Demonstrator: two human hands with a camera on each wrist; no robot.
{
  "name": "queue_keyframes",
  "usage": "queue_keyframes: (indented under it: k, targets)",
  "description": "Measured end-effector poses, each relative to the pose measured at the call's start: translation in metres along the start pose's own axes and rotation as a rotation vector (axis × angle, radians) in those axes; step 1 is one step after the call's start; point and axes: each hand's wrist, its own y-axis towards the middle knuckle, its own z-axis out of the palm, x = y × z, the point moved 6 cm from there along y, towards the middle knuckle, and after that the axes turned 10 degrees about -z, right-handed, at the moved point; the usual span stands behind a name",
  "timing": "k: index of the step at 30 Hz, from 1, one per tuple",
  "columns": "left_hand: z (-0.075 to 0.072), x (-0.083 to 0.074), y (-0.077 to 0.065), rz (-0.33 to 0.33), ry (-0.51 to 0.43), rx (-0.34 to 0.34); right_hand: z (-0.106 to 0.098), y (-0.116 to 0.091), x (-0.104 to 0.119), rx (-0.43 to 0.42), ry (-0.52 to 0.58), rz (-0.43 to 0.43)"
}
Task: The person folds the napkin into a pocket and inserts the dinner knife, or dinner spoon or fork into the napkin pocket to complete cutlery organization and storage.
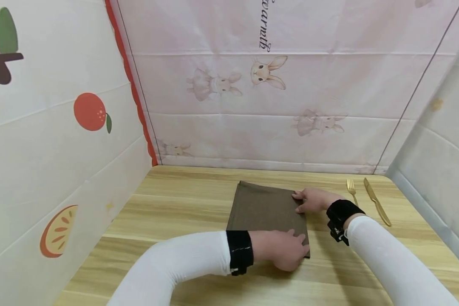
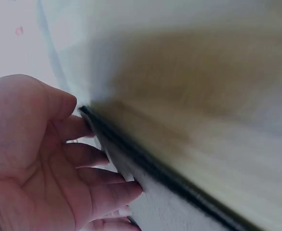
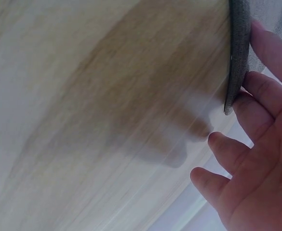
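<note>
Brown cloth (image 1: 265,208) laid on the tabletop (image 1: 168,204)
My left grip (image 1: 284,250) touches its near right corner, my right grip (image 1: 316,200) its right edge's far end, both with fingers loosely extended, clamping nothing; it should prove light and limp, best pinched at the corners

The left hand (image 1: 287,250) hides most of the brown cloth (image 1: 265,208)'s near edge, a black wristband (image 1: 341,216) covers the fork (image 1: 351,187)'s handle end, and wall lettering (image 1: 264,26) is cut off above.

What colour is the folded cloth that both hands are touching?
Plain dark brown; the folded cloth shows best in the head view.
</note>
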Motion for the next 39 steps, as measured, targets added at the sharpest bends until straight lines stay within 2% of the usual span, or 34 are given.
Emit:
queue_keyframes:
  k: [5,11,17,21,24,26,30,34,39]
  targets:
    - [0.01,-0.001,-0.014,0.047,0.013,0.001,0.0,0.003,-0.001,-0.004,-0.013,0.0]
    - [0.016,0.008,-0.013,0.088,-0.023,-0.045,0.001,0.002,0.0,-0.009,-0.012,0.009]
    - [0.026,0.028,-0.027,0.142,-0.08,-0.105,0.004,0.002,-0.001,-0.026,0.022,0.008]
    - [0.032,0.05,-0.04,0.141,-0.119,-0.145,0.004,0.002,-0.001,-0.027,0.024,0.01]
    - [0.034,0.07,-0.043,0.1,-0.142,-0.171,0.004,0.002,0.0,-0.025,0.023,0.005]
    - [0.035,0.086,-0.039,0.056,-0.143,-0.191,0.003,0.002,0.0,-0.022,0.036,0.009]
    - [0.034,0.122,-0.02,-0.057,-0.153,-0.205,0.003,-0.001,-0.002,-0.015,0.04,0.02]
    - [0.025,0.155,0.002,-0.171,-0.164,-0.205,0.003,-0.002,-0.004,-0.017,0.04,0.02]
    - [0.018,0.185,0.019,-0.272,-0.183,-0.195,0.004,-0.001,-0.006,-0.022,0.04,0.005]
